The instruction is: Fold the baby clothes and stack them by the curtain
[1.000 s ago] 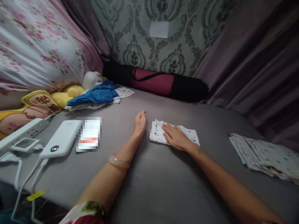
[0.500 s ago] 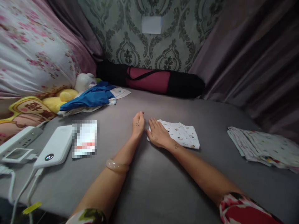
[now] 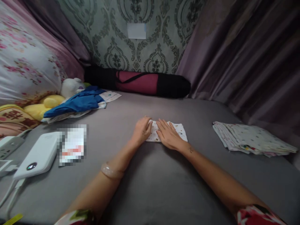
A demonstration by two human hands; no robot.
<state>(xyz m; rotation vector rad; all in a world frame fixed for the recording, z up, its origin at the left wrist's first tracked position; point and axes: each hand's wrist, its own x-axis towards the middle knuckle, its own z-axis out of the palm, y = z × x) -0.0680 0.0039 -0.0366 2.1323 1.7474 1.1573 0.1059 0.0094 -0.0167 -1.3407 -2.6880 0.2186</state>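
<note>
**Surface.** Grey bedsheet [image 3: 152, 187], smooth and stretched flat, filling the lower view from the near edge to the back wall.

**On it, centre.** Small folded cloth [image 3: 180, 129], white with tiny coloured prints, lying flat in the middle of the sheet. The left hand [image 3: 142, 129] rests palm down on its left edge. The right hand [image 3: 168, 136] lies flat over its middle, fingers straight and together. Neither hand closes on anything (both press down, no pinch). A pale bangle [image 3: 111, 171] sits on the left wrist.

**On it, right.** Stack of folded cloths [image 3: 253, 139] in the same print, well apart from the hands, near the curtain.

**On it, left.**
- White power bank [image 3: 35, 154] with a small lit display and a cable leading off the near edge.
- White power strip [image 3: 9, 145] just beyond it, partly out of frame.
- A blurred flat item [image 3: 71, 145] just beside the power bank.
- Blue garment [image 3: 75, 101] further back, heaped on light fabric.
- Yellow plush toy [image 3: 47, 104] and white plush toy [image 3: 70, 87] next to the garment.

**Room.**
- Back wall in grey-green damask wallpaper [image 3: 112, 53], with a white paper patch [image 3: 136, 30] stuck high on it.
- Long maroon-and-black roll bag [image 3: 140, 82] lying along the foot of the wall.
- Mauve curtain [image 3: 246, 62] closing the right side.
- Pink floral bedding [image 3: 25, 65] bulging in at the left.
</note>
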